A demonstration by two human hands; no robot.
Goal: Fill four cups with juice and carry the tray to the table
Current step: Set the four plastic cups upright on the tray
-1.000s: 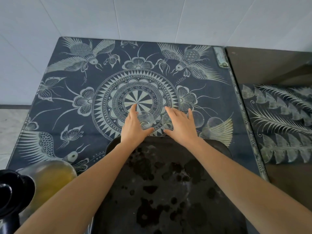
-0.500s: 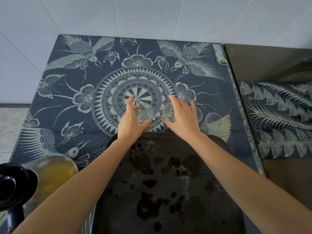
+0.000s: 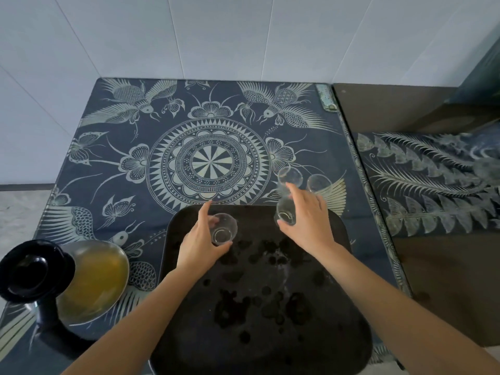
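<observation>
Your left hand (image 3: 201, 243) is gripping a cup (image 3: 223, 229) over the tray (image 3: 259, 307), and your right hand (image 3: 304, 220) is gripping another (image 3: 285, 212) at its far edge. Two more cups (image 3: 303, 180) are standing on the surface (image 3: 113, 185) just beyond; the juice jug (image 3: 92, 282) is sitting left of the tray.

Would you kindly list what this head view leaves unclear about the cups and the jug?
- Right hand covers most of its cup; whether it touches the tray is unclear.
- Jug: base and handle cut by the left edge, behind its black lid.
- Two far cups: transparent, contents unreadable.
</observation>
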